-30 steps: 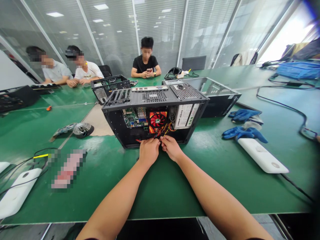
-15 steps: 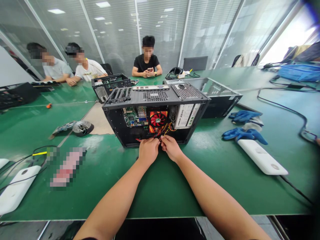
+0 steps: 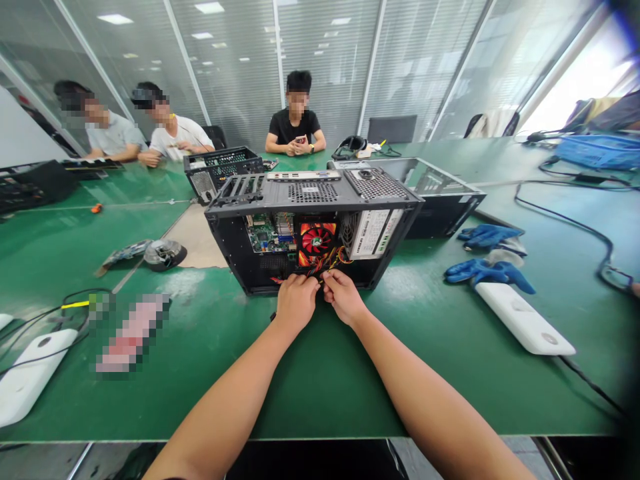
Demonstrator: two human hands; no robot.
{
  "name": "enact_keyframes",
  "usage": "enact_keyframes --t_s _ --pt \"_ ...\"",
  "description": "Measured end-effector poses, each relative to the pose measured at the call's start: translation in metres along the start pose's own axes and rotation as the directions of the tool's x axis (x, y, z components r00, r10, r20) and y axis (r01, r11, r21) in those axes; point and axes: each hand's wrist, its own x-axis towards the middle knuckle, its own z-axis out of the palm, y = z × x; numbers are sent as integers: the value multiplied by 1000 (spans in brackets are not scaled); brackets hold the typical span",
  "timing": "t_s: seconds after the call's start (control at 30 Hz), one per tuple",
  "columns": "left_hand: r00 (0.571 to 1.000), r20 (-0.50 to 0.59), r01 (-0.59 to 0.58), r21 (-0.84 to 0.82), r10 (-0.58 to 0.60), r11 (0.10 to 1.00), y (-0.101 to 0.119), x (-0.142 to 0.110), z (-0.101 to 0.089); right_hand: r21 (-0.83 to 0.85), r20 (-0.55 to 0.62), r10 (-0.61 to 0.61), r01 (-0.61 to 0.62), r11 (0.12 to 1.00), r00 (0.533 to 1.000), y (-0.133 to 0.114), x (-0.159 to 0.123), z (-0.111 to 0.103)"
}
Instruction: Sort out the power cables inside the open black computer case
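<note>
An open black computer case [image 3: 310,193] stands on the green table [image 3: 330,373], its inside facing me. Within it are a green motherboard [image 3: 265,233], a red cooling fan [image 3: 317,241] and a labelled power supply [image 3: 376,233]. At the case's lower front edge, my left hand [image 3: 296,301] and my right hand [image 3: 344,297] meet nearly fingertip to fingertip. Both have closed fingers on the bundle of coloured cables [image 3: 316,267] hanging below the fan. Just what the fingertips pinch is partly hidden.
Behind stand a second case [image 3: 440,207] and a smaller black frame [image 3: 225,170]. Blue gloves [image 3: 487,270] and a white power strip [image 3: 525,319] lie right. At left are a tape roll [image 3: 165,254], a blurred-out pink object [image 3: 133,337] and another white strip [image 3: 37,373]. Several people sit across the table.
My hands stay at the cables with only slight finger movement. The view has shifted a little. One seated person at left has raised their hands slightly.
</note>
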Motion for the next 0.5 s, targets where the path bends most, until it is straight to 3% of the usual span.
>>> enact_keyframes --t_s 0.27,0.5 --pt "995 65 70 -20 -69 997 0 -3 2 3 -23 -7 7 1000 1000 1 1 -1" --pt "998 34 50 -56 -48 997 0 -4 5 4 -18 -12 12 1000 1000 3 2 -1"
